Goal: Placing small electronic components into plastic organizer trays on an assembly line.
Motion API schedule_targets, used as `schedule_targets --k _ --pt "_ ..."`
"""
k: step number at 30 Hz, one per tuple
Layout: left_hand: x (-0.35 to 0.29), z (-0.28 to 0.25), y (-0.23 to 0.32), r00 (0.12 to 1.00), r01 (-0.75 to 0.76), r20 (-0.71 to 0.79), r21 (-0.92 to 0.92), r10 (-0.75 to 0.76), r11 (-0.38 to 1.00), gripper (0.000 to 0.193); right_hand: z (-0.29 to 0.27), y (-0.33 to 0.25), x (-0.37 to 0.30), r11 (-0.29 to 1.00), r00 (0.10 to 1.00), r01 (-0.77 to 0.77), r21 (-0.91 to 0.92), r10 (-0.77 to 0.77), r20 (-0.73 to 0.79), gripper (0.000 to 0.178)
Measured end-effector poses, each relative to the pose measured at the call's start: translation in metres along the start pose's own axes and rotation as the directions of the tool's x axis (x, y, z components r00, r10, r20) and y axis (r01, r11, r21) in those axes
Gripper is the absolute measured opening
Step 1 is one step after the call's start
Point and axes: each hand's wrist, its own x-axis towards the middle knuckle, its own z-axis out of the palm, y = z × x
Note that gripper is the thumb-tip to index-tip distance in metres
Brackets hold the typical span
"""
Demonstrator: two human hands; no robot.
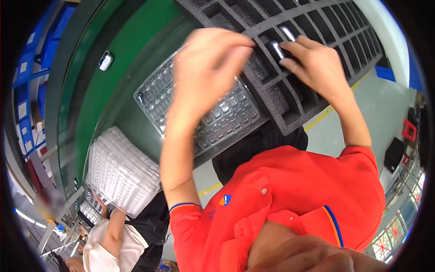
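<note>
My right hand (312, 63) reaches into a dark grey foam tray (272, 84) with many compartments. Its thumb and fingers close on a small dark glossy rounded piece (277, 49) in one compartment. A similar shiny piece (287, 33) sits in the neighbouring compartment. My left hand (208, 68), smeared by motion, hovers above a clear plastic blister tray (226, 113), with its fingers toward the foam tray. Whether it holds anything does not show. The blister tray lies at the table's near edge, partly hidden under my left forearm.
A small white rounded case (106, 61) lies on the green belt (127, 41) at the left. Nearer stands a stack of clear blister trays (120, 170). Another person in a white top (113, 242) works at the lower left. Blue bins (25, 106) line the far left.
</note>
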Motion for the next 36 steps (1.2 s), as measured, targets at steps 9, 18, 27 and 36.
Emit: schedule_targets --k 9,18,27,36 --pt "0.002 0.080 -0.001 0.936 0.344 0.008 -0.231 -0.352 0.910 0.025 0.033 0.020 0.016 0.995 0.999 -0.027 0.092 0.026 0.019 0.030" --pt "-0.037 0.047 0.058 0.872 0.404 0.115 -0.716 -0.475 0.569 0.044 -0.009 -0.006 0.005 0.525 0.990 0.120 0.843 -0.124 -0.064 0.022" --pt "-0.077 0.002 0.056 0.730 0.549 0.430 -0.832 -0.531 0.082 0.055 -0.003 -0.046 0.016 0.517 0.920 0.347 0.782 -0.351 -0.177 0.045" --pt "-0.089 -0.003 0.057 0.799 0.294 0.051 -0.903 -0.600 0.314 0.064 0.012 -0.080 0.026 0.095 0.995 -0.089 0.991 0.060 0.083 0.040"
